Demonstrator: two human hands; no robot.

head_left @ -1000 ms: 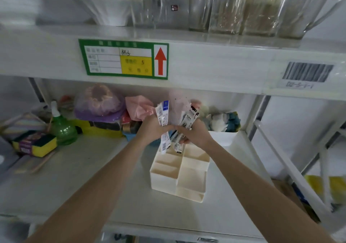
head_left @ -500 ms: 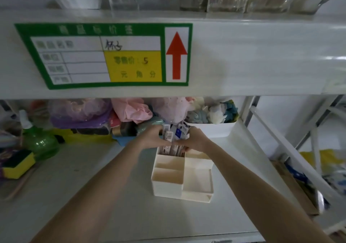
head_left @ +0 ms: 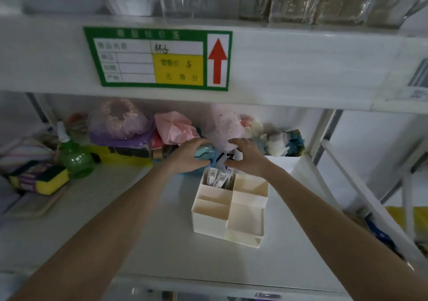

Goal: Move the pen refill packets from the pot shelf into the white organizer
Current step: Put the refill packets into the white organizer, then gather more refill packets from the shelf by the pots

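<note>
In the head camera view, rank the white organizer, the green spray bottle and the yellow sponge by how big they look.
1. white organizer, clearly largest.
2 and 3. green spray bottle and yellow sponge look alike, so they stay unranked.

"5" on green shelf label (head_left: 157,58)

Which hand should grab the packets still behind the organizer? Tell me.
Right. The right hand already rests over the loose packets behind the white organizer; the left hand is curled on a teal object.
</note>
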